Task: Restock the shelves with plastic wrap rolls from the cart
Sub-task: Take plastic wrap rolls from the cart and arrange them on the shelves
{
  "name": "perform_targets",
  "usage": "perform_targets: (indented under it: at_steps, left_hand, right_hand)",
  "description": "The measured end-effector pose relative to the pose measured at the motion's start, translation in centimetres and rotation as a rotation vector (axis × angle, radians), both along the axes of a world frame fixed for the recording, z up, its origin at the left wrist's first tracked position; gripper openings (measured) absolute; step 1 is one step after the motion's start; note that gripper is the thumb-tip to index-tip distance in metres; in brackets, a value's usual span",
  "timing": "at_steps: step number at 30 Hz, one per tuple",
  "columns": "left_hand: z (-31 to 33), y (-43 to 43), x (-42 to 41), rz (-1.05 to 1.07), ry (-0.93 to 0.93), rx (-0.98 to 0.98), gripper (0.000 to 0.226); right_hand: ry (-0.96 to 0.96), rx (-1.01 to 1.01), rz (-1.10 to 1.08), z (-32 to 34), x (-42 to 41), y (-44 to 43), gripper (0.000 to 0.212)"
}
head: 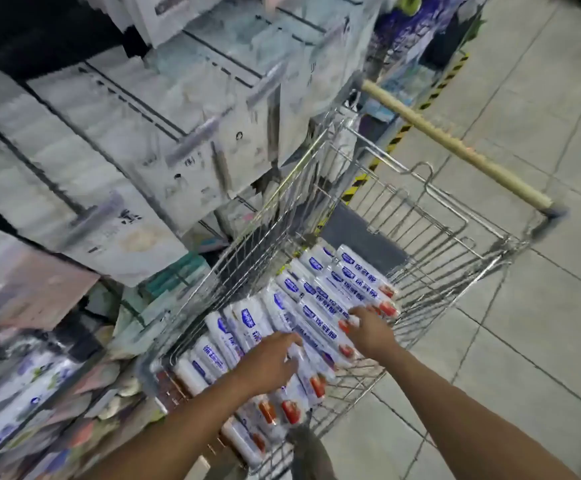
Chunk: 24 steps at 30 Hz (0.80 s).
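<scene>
Wire cart (pixel 448 244), tan handle (pixel 455 143), on tiled floor (pixel 541 341), just beside shelves (pixel 84 344). Basket: white rolls (pixel 316 296), laid side by side, partly stacked. Shelves: pale packs (pixel 178 109), blurred.

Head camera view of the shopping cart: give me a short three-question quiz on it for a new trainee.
1. True or false: the left hand and right hand both reach the plastic wrap rolls in the shopping cart.
2. Fill in: in this view the shelves stand to the cart's ___.
3. The cart handle is: A gripped by the right hand, B gripped by both hands, C untouched.
Key: 1 true; 2 left; 3 C.
</scene>
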<state>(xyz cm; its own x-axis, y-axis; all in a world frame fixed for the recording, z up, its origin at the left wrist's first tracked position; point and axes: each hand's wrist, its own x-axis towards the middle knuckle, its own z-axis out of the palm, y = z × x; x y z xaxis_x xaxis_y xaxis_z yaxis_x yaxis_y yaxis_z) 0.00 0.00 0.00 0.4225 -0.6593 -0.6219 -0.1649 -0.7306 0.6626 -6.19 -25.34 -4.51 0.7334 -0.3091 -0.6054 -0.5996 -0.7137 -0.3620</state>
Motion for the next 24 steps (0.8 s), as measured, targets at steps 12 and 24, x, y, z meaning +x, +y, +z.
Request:
perform_targets:
  at_steps: [12, 24]
  left_hand:
    - [-4.8, -9.5, 0.0, 0.617, 0.414, 0.050, 0.019]
    - [-4.2, -10.7, 2.1, 1.232, 0.830, -0.162, 0.077]
  right_hand:
    - [0.117, 0.001, 0.124, -5.5, 4.3, -5.0, 0.056]
    - [0.059, 0.041, 0.153, -1.7, 6.1, -8.0, 0.036]
